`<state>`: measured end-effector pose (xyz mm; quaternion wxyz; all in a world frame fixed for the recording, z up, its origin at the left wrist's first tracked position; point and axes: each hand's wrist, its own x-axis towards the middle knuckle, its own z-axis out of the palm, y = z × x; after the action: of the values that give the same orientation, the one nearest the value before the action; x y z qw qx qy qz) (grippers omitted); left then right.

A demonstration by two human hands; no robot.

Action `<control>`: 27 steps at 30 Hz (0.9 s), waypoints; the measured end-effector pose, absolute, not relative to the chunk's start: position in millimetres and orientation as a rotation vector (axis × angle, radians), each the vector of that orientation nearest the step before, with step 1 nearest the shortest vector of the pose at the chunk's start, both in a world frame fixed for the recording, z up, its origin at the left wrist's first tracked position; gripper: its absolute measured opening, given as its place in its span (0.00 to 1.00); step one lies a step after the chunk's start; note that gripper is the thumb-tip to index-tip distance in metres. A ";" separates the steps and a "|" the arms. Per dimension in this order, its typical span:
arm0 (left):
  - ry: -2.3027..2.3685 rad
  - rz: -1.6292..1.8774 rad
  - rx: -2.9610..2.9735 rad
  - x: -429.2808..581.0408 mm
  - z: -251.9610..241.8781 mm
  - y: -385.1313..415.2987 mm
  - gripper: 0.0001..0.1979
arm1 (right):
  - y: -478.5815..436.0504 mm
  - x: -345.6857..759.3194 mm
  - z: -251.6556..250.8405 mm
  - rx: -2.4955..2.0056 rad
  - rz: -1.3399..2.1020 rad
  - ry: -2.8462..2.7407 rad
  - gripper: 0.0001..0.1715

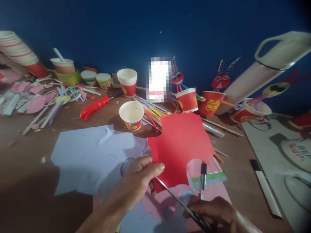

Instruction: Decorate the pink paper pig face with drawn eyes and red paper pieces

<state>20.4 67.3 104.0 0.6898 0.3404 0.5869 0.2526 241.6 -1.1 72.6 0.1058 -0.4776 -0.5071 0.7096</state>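
The red paper, its edges cut with scallops, is held above the table — the scissors slant in from below it, long axis running up and leftward, tips near its lower left edge. Pale blue paper lies to the left of the red paper; a paper cup stands beyond its upper left corner, and a red-handled cutter farther off that way. A pen shows below its lower right notch. The left hand pinches its left edge — the right hand is wrapped around the scissors' dark handles.
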 end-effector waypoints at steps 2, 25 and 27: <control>1.335 0.576 0.763 20.9 105.3 67.6 0.14 | 0.5 243.2 70.0 -1.388 2.157 -1.444 0.33; 1.219 0.569 0.782 19.0 96.3 68.8 0.12 | -2.1 235.9 87.8 -1.260 2.076 -1.513 0.34; 1.243 0.565 0.791 20.2 99.3 69.5 0.12 | -2.7 237.1 85.6 -1.254 2.084 -1.514 0.35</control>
<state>20.2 69.5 99.3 0.7045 0.3557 0.5591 0.2541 237.1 -2.7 85.6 0.1379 -0.4334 -0.5233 0.7206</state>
